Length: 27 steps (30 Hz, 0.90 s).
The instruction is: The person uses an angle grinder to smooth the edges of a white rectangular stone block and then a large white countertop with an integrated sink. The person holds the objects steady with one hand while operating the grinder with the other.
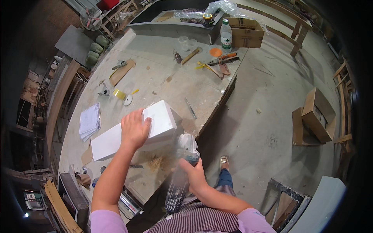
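A long white box-shaped piece lies across the worktable near its front edge. My left hand grips it from above, the fingers over the far side and the thumb on the top face. Wrapped around a dusty handheld power tool is my right hand. The tool's clear head is at the right end of the white piece; whether they touch is hard to tell. A blur of dust hangs there, hiding the tool's tip. Brown sawdust lies on the tabletop below the piece.
On the worktable are a pen-like tool, a tape roll, papers, pliers and a bottle. A cardboard box stands behind. The table's edge drops to the floor at right, where open cartons stand.
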Tool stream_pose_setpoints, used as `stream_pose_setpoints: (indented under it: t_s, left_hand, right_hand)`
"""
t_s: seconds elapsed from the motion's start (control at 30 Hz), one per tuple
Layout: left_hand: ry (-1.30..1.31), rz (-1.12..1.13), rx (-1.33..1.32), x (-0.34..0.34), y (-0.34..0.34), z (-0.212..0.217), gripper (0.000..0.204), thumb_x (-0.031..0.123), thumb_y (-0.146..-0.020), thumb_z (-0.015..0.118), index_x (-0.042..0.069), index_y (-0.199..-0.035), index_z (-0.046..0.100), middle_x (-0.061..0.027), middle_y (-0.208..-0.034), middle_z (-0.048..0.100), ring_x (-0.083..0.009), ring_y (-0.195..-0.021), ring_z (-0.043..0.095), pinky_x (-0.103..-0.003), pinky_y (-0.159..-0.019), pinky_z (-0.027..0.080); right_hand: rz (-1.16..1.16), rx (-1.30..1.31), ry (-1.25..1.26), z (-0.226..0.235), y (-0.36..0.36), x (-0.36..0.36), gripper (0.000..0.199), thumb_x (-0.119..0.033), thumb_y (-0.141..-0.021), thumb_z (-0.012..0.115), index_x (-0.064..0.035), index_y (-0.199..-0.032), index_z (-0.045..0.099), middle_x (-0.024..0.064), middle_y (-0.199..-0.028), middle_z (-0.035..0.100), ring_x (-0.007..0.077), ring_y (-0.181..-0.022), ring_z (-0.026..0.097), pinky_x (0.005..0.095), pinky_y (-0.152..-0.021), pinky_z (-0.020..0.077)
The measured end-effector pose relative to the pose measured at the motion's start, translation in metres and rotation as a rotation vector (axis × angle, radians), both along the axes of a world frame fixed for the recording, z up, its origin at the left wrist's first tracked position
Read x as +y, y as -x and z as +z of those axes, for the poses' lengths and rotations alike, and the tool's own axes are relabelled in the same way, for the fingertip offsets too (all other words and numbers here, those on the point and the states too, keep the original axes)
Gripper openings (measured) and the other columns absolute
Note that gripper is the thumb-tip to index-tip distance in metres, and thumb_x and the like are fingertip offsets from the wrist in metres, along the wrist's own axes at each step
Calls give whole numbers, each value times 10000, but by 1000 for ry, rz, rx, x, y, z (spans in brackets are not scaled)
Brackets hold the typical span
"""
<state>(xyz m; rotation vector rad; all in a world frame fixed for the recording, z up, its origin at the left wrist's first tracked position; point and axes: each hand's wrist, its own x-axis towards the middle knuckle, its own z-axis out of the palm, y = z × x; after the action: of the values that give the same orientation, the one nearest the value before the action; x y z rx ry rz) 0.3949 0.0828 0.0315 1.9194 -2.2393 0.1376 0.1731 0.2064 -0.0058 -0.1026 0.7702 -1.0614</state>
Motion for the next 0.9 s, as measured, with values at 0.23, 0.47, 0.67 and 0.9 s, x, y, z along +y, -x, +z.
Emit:
stream_pose_setpoints:
  t_s: [0.23,0.47,0.67,0.9]
  left_hand:
    - [-14,14,20,2,6,3,487,382,-957,495,27,-1288,516,-159,-1176,577,-332,-1152,501,-464,-1045,307]
    - [-6,12,11,2,4,3,480,385,-950,506,37,-1280,525,-157,-1169,585,-329,-1144,509,-457,-1039,312]
    - [36,41,72,1,3,1,446,331,-931,545,42,-1271,529,-172,-1202,577,-334,-1179,495,-473,-1059,302]
    - [-34,-279,732,105,58,27,378,121,-807,704,25,-1156,595,-181,-1141,610,-345,-1053,595,-422,-914,469]
  right_hand:
    - [28,9,15,-2,0,-5,320,-132,-877,711,-5,-1109,531,84,-916,603,192,-717,666,333,-594,566]
    - [18,53,-19,-38,3,-4,260,-172,-893,673,-34,-1089,574,76,-872,656,203,-730,675,345,-645,559]
    - [-40,101,-64,-16,22,10,366,-201,-875,701,-42,-1130,491,118,-928,620,258,-763,679,420,-624,584]
    - [-140,125,52,14,53,17,331,-249,-906,665,-39,-1109,510,117,-934,625,252,-762,674,427,-627,585]
